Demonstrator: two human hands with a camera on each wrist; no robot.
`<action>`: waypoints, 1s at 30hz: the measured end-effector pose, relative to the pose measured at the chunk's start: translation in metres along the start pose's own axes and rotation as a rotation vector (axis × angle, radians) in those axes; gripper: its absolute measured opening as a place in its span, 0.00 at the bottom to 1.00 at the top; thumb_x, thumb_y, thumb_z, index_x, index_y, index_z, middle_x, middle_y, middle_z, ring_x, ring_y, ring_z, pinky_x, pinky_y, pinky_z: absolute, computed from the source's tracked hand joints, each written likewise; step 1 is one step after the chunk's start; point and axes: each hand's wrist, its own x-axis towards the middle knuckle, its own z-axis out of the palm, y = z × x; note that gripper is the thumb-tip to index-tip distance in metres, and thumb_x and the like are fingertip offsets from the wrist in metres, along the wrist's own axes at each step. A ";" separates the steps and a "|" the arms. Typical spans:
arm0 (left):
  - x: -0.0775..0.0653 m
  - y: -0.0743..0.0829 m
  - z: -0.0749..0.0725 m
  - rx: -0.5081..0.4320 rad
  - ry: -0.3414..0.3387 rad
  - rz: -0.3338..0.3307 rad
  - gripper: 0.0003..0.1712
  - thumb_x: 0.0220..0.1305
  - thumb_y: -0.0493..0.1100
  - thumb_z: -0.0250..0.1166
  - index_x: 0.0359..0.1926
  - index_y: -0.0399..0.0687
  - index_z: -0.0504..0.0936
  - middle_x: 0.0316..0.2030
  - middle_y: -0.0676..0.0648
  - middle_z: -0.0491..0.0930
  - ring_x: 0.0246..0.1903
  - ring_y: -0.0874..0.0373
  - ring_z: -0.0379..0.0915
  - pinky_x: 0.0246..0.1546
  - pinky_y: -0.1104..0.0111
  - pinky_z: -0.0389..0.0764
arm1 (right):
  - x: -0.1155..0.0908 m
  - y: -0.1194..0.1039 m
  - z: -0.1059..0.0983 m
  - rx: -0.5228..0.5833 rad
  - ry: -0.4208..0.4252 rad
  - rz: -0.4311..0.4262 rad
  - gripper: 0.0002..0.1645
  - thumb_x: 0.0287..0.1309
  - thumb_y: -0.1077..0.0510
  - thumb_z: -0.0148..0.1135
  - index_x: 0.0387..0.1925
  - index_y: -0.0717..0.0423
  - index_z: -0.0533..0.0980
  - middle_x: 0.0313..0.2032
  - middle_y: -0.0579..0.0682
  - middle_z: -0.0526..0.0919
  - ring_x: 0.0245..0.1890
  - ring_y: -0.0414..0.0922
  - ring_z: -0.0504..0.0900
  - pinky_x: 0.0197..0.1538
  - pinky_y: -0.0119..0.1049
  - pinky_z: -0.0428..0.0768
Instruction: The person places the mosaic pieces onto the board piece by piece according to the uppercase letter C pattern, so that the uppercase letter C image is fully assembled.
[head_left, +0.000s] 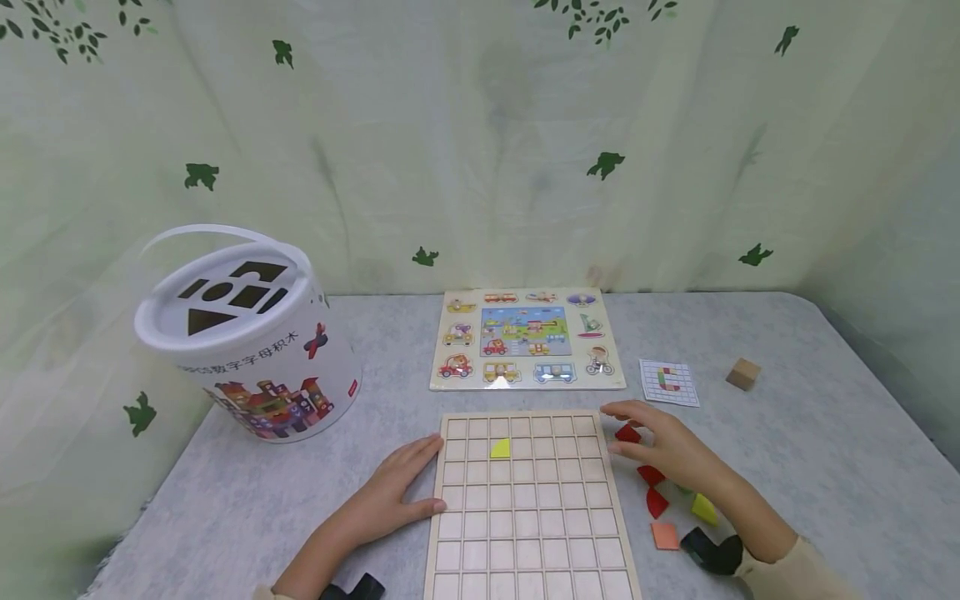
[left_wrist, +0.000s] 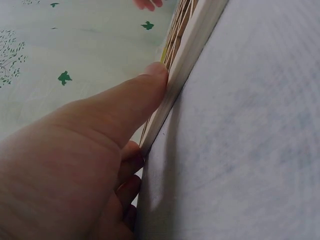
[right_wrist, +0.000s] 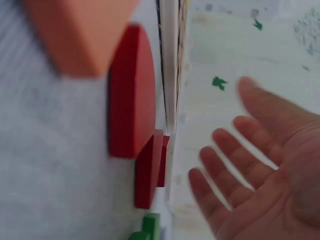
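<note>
A: Head cam: L hand [head_left: 381, 502], fingers straight, against wooden grid board [head_left: 551, 497] on table [head_left: 810, 467], prob. steadying it; yellow quarter-circle block [head_left: 500, 450] in one cell.
B: L wrist: thumb [left_wrist: 135, 97] on board's edge, nothing gripped.
A: R wrist: R hand [right_wrist: 285, 182] spread, empty; red blocks [right_wrist: 132, 95] beside board, presumably kept handy.

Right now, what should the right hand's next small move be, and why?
Probably pinch the farthest red piece: the right hand is empty and close to it, the left hand touches the left edge of the grid board, and just one yellow piece shows on the board.
</note>
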 end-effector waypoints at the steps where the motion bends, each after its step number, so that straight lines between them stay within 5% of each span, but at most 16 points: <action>1: 0.000 0.000 0.000 0.000 0.000 0.001 0.49 0.51 0.64 0.61 0.68 0.47 0.54 0.66 0.47 0.54 0.64 0.48 0.46 0.59 0.49 0.51 | -0.002 0.004 -0.001 -0.003 -0.010 0.021 0.29 0.51 0.56 0.65 0.56 0.54 0.70 0.52 0.50 0.73 0.48 0.50 0.72 0.49 0.48 0.72; 10: -0.001 0.000 0.000 0.005 -0.003 0.011 0.49 0.51 0.64 0.61 0.68 0.47 0.54 0.66 0.47 0.54 0.64 0.48 0.45 0.60 0.49 0.50 | -0.006 0.024 -0.004 -0.055 -0.057 0.101 0.24 0.51 0.64 0.62 0.52 0.55 0.73 0.50 0.50 0.73 0.51 0.49 0.70 0.51 0.48 0.71; 22: -0.001 0.000 0.001 0.020 0.014 0.017 0.49 0.51 0.64 0.61 0.68 0.46 0.54 0.65 0.46 0.54 0.64 0.48 0.47 0.60 0.49 0.51 | -0.003 0.018 -0.008 -0.180 -0.032 0.131 0.20 0.50 0.60 0.65 0.47 0.54 0.75 0.39 0.45 0.74 0.34 0.42 0.69 0.36 0.35 0.74; 30: -0.001 0.000 0.001 0.029 0.023 0.033 0.49 0.52 0.64 0.60 0.67 0.43 0.55 0.65 0.44 0.55 0.63 0.45 0.48 0.58 0.47 0.52 | 0.003 -0.003 -0.009 -0.173 0.012 0.007 0.22 0.52 0.59 0.64 0.50 0.56 0.74 0.41 0.43 0.76 0.42 0.45 0.75 0.43 0.42 0.76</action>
